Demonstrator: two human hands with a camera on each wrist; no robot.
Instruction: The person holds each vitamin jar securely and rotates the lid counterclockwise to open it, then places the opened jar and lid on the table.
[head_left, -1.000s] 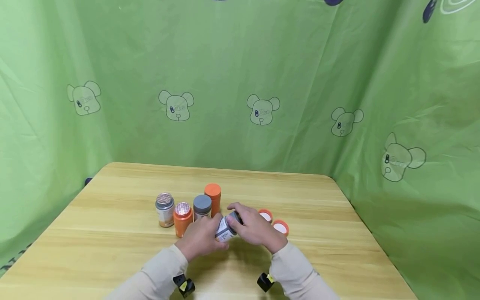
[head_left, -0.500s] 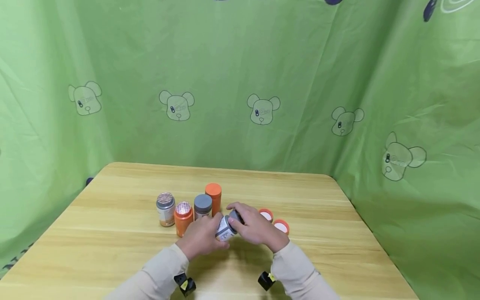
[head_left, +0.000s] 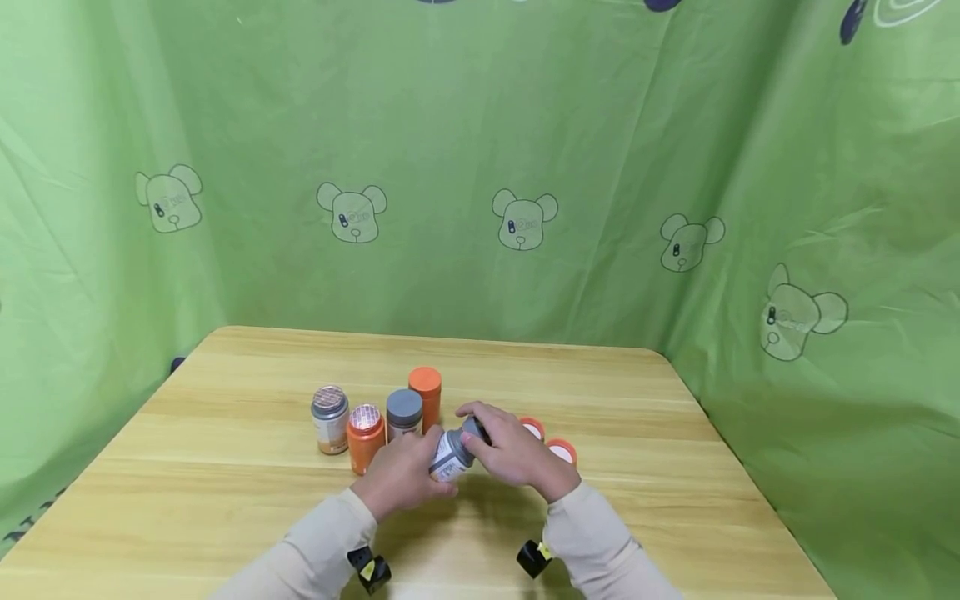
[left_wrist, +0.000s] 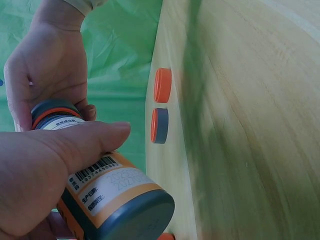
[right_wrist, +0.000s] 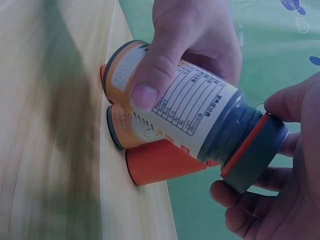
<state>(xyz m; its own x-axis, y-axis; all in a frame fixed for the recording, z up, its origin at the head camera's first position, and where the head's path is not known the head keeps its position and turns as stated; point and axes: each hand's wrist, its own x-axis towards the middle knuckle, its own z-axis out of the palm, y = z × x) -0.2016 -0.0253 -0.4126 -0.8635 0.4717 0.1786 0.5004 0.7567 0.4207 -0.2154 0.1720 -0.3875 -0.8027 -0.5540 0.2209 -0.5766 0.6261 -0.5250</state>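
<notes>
1. Left hand [head_left: 402, 471] grips the cylindrical grey bottle [head_left: 448, 460] above the wood-grained table [head_left: 187, 467].
2. Right hand [head_left: 512, 450] pinches its orange-lined cap [right_wrist: 257, 155] at the threaded neck [right_wrist: 232, 130].
3. Four bottles [head_left: 330, 425] stand left, two foil-topped; two round caps [head_left: 561, 451] lie right.
4. The grey bottle's long axis slants, neck pointing right and far.

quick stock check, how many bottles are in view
5: a tilted bottle in the left hand; on the table, left to right, a lidless grey bottle, a lidless orange bottle, a lidded grey bottle, a lidded orange bottle. More may be hidden.
</notes>
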